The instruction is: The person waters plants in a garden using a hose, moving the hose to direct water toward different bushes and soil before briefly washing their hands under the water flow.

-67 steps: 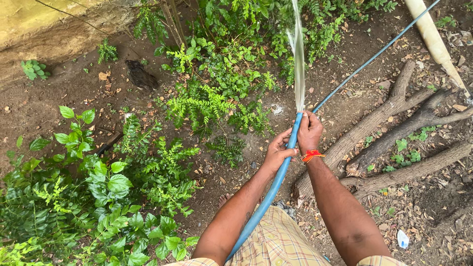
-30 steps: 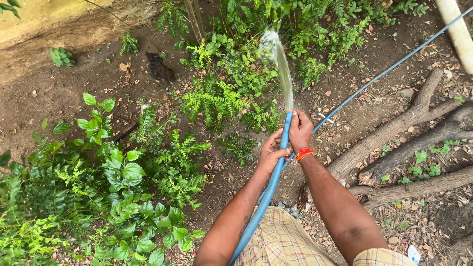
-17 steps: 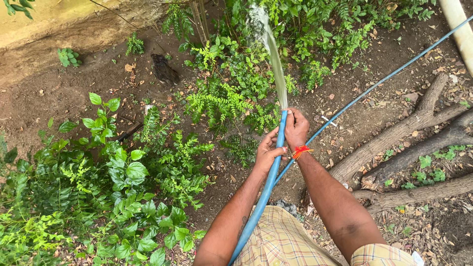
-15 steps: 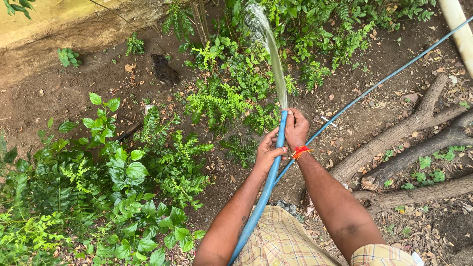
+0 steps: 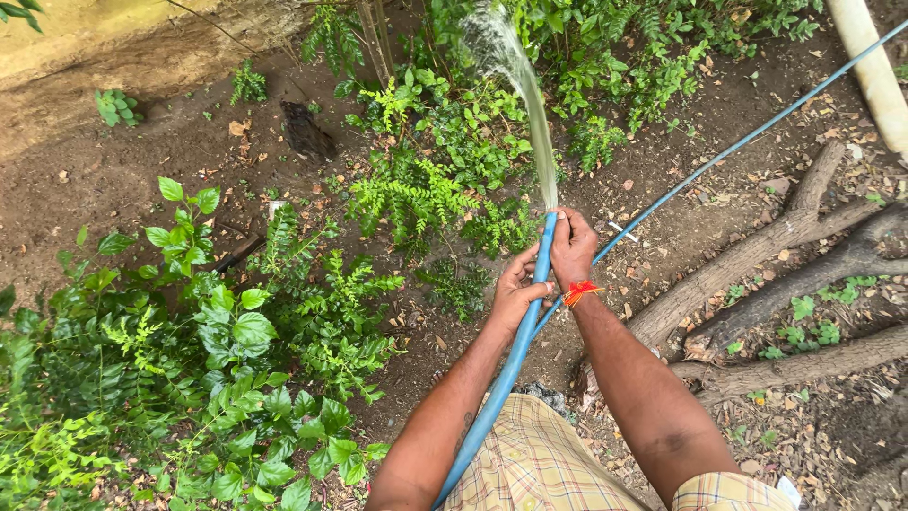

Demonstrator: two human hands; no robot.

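Leafy shrubs (image 5: 218, 350) fill the left. The left hand (image 5: 515, 295) cradles the blue hose (image 5: 515, 345); the right hand (image 5: 572, 248) pinches its tip, fanning water (image 5: 530, 104) onto ferns (image 5: 416, 194). A slipping thumb could likely blast soil loose.

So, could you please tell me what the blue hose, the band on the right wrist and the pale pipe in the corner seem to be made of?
The blue hose looks like smooth, flexible plastic or rubber: it bends and has a dull sheen. The wrist band appears to be knotted orange-red thread with frayed ends. The pale pipe seems to be rigid plastic, matte and scuffed, though that is uncertain.
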